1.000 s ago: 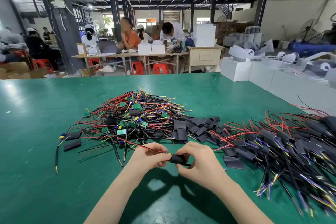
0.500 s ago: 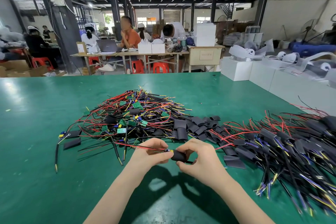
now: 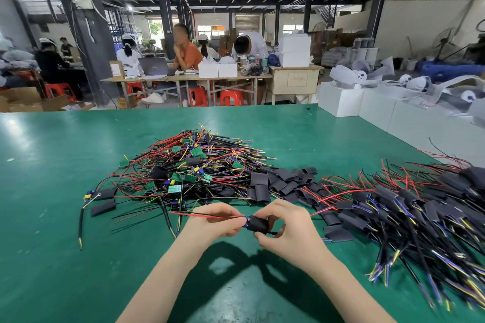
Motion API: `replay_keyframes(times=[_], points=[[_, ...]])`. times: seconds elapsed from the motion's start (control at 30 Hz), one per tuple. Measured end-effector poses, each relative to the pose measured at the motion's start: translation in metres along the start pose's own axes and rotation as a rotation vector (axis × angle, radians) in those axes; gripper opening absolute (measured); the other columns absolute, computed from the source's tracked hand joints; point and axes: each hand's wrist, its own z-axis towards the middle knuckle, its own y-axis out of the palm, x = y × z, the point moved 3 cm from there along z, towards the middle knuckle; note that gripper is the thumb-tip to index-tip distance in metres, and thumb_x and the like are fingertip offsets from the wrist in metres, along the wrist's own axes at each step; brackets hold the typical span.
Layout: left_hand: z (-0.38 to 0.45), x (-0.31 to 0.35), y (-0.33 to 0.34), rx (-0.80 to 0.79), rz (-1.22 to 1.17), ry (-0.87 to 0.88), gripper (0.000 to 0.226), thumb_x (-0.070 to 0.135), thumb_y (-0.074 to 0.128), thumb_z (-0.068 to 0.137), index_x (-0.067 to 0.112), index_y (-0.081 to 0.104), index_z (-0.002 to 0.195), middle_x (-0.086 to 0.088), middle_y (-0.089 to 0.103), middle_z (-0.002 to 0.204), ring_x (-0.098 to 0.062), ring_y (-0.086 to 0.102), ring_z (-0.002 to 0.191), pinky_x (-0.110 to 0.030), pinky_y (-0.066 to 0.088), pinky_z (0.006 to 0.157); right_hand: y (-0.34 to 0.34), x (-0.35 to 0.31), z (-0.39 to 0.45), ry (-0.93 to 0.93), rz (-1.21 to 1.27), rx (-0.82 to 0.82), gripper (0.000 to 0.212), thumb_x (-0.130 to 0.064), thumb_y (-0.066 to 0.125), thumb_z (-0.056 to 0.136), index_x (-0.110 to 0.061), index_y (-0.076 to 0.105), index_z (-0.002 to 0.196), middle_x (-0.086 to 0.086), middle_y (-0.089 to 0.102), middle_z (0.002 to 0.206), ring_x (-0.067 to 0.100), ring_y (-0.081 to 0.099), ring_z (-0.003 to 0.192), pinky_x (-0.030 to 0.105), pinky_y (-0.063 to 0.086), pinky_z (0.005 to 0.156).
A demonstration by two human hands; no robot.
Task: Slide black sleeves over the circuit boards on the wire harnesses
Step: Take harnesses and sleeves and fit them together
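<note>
Right hand [image 3: 286,228] pinches black sleeve [image 3: 257,223], long axis left-right. Left hand [image 3: 212,223] pinches harness wires [image 3: 207,215] at sleeve's left mouth; board mostly hidden inside.

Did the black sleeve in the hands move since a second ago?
Yes, slightly. The sleeve has lifted a little up and away, closer to the loose sleeves pile on the table.

Two bare forearms, no sleeves, left hand [image 3: 210,223] and right hand [image 3: 288,231] ungloved, ringless.
</note>
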Motion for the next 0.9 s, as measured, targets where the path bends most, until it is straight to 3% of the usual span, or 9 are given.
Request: replay_keyframes(times=[0.1, 0.33, 0.4, 0.5, 0.6, 0.67, 0.8, 0.9], points=[[-0.001, -0.002, 0.005, 0.034, -0.046, -0.048, 0.013, -0.008, 0.074, 0.075, 0.004, 0.073, 0.069, -0.014, 0.068, 0.065, -0.017, 0.064, 0.057, -0.023, 0.055, 0.059, 0.002, 0.0, 0.0, -0.014, -0.022, -0.017, 0.02, -0.019, 0.071, 0.063, -0.024, 0.07, 0.083, -0.009, 0.06, 0.077, 0.005, 0.056, 0.072, 0.004, 0.033, 0.06], [-0.002, -0.003, 0.006, 0.092, 0.062, 0.041, 0.016, -0.002, 0.078, 0.072, 0.012, 0.076, 0.065, -0.006, 0.066, 0.061, -0.009, 0.059, 0.057, -0.02, 0.051, 0.058, 0.003, 0.001, -0.001, -0.017, 0.008, 0.02, 0.02, -0.019, 0.07, 0.064, -0.027, 0.072, 0.083, -0.008, 0.061, 0.076, 0.006, 0.055, 0.071, 0.006, 0.035, 0.058], [0.0, -0.006, 0.005, 0.077, 0.022, 0.024, 0.013, -0.001, 0.079, 0.072, 0.011, 0.077, 0.067, -0.007, 0.067, 0.063, -0.011, 0.061, 0.059, -0.021, 0.052, 0.059, 0.003, 0.001, -0.002, -0.02, 0.017, 0.031, 0.022, -0.018, 0.07, 0.066, -0.025, 0.073, 0.086, -0.009, 0.062, 0.079, 0.005, 0.054, 0.071, 0.012, 0.041, 0.06], [0.002, -0.008, 0.001, 0.063, -0.011, 0.001, 0.007, 0.008, 0.083, 0.071, 0.01, 0.078, 0.074, -0.006, 0.069, 0.07, -0.01, 0.062, 0.065, -0.021, 0.051, 0.061, 0.001, -0.006, -0.003, -0.114, -0.096, 0.077, 0.021, -0.022, 0.07, 0.071, -0.023, 0.072, 0.092, -0.011, 0.062, 0.086, 0.006, 0.052, 0.083, 0.023, 0.043, 0.076], [0.005, -0.005, 0.001, 0.029, -0.112, 0.002, 0.025, 0.02, 0.089, 0.058, 0.01, 0.077, 0.078, -0.004, 0.068, 0.071, -0.01, 0.06, 0.064, -0.021, 0.05, 0.059, -0.003, -0.015, -0.003, -0.218, -0.221, 0.135, 0.024, -0.022, 0.069, 0.08, -0.018, 0.068, 0.104, -0.003, 0.061, 0.096, 0.018, 0.059, 0.086, 0.034, 0.051, 0.073], [0.006, -0.001, 0.0, 0.038, -0.158, 0.015, 0.032, 0.028, 0.085, 0.055, 0.012, 0.078, 0.081, -0.005, 0.069, 0.075, -0.01, 0.06, 0.063, -0.02, 0.05, 0.057, -0.012, -0.019, -0.001, -0.266, -0.293, 0.23, 0.026, -0.021, 0.065, 0.086, -0.014, 0.066, 0.111, 0.002, 0.06, 0.102, 0.021, 0.063, 0.081, 0.033, 0.054, 0.062], [0.006, 0.001, -0.009, 0.063, -0.126, 0.004, 0.021, 0.025, 0.079, 0.07, 0.01, 0.077, 0.085, -0.006, 0.072, 0.083, -0.011, 0.06, 0.066, -0.02, 0.05, 0.057, -0.051, -0.016, -0.002, -0.326, -0.424, 0.564, 0.03, -0.021, 0.059, 0.093, -0.009, 0.064, 0.121, 0.007, 0.059, 0.107, 0.018, 0.061, 0.089, 0.031, 0.054, 0.07], [0.008, 0.001, -0.023, 0.165, 0.054, 0.04, 0.005, 0.01, 0.072, 0.084, 0.012, 0.076, 0.082, -0.003, 0.073, 0.079, -0.012, 0.06, 0.065, -0.019, 0.049, 0.057, -0.093, 0.008, -0.006, -0.168, -0.567, 0.79, 0.031, -0.023, 0.058, 0.093, -0.012, 0.064, 0.122, 0.007, 0.058, 0.11, 0.021, 0.06, 0.086, 0.034, 0.051, 0.062]])
